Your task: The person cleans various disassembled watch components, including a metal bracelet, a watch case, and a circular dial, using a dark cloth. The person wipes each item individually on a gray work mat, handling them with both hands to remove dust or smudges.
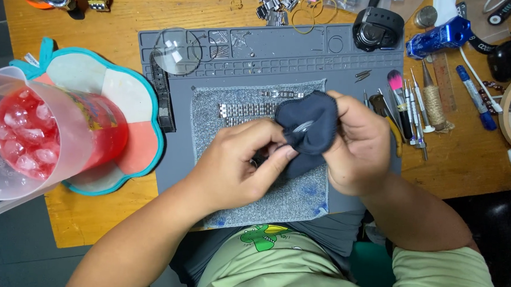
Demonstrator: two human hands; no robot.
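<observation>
Two hands meet over the middle of the bench, both busy with one dark blue cloth (308, 130). The left hand (240, 163) pinches the lower fold of it between thumb and fingertips, and the right hand (354, 144) is closed around the bunched cloth from the three o'clock side; something small and round seems wrapped inside, with only a pale curved edge showing, so I cannot tell what it is. The wiping looks to be in mid-course, I'd judge, as the piece is wrapped up and not set down. Just beyond the hands, at twelve o'clock, a metal link bracelet (246, 111) lies detached on a grey woven cloth (276, 198), apart from the work, and a shorter link strip (281, 94) sits above it. All of this lies on a grey work mat (270, 50). A black strap (162, 95) and a round clear crystal (178, 51) rest at ten o'clock, untouched. Screwdrivers and a pink-tipped brush (397, 89) lie at two o'clock. At nine o'clock stands a jug of red iced drink (26, 135); farthest off, a black watch (377, 28).
</observation>
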